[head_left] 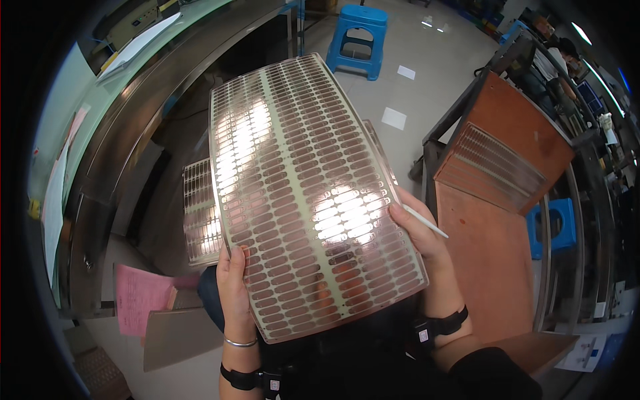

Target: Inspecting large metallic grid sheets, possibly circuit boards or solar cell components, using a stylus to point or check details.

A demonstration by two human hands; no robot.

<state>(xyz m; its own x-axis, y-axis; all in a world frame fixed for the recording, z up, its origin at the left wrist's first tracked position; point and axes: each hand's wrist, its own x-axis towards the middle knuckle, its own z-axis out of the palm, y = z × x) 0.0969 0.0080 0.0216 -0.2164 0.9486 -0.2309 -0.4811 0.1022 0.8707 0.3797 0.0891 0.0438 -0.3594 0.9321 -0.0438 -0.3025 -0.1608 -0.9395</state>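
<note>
While the left grip [233,283] and right grip [421,232] clasp its opposite edges, the patterned sheet [287,193] spans between them.

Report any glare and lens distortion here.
Head view: bright glare washes out two large areas of the patterned panel; head view: the metal bench bows along the left rim; head view: the picture's corners fall to black.

Panel [310,200] in middle, stool [362,18] beyond, board [485,267] right
</note>
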